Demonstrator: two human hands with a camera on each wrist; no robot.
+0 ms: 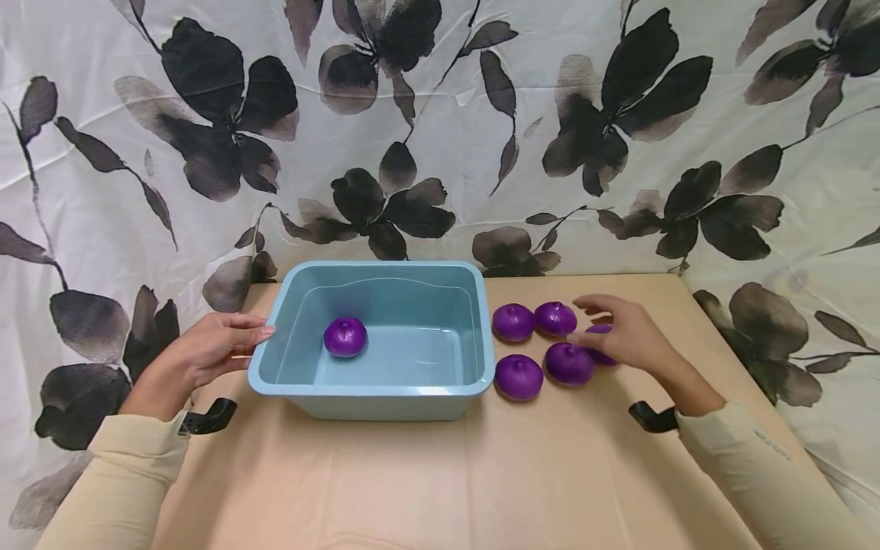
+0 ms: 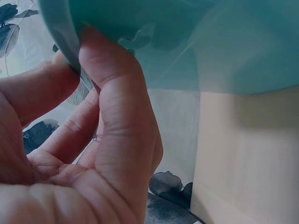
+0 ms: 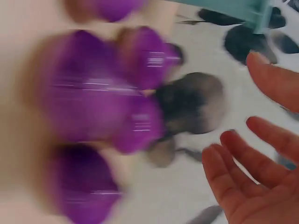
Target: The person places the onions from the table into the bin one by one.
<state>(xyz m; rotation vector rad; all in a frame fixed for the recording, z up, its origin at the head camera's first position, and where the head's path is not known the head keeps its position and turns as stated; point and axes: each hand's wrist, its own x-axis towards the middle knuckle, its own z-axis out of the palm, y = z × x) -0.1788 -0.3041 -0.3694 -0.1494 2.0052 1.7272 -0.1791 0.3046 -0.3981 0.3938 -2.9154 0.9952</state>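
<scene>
1. Head view: the left hand comes in from the near left, its fingers reaching right to the tub's left rim; it pinches the light blue tub there, thumb and fingers drawn narrow on the edge.
2. From the near right the right hand extends forward and left over the onion group, its fingers lightly bent and the thumb set apart from them – a wide hand, holding nothing.
3. One purple onion sits inside the tub, left of its middle; five loose onions lie on the table just right of the tub, the rightmost partly hidden by the right hand.
4. Left wrist view: the grip shows close up, with the thumb on one side of the rim and a finger on the other; the head view gives only the hand's back and fingertips.
5. Right wrist view: the gap between thumb and fingers is plainly bare, which the head view leaves less clear; the onions are blurred here, and only a corner of the tub shows – the onion inside it appears in the head view alone.
</scene>
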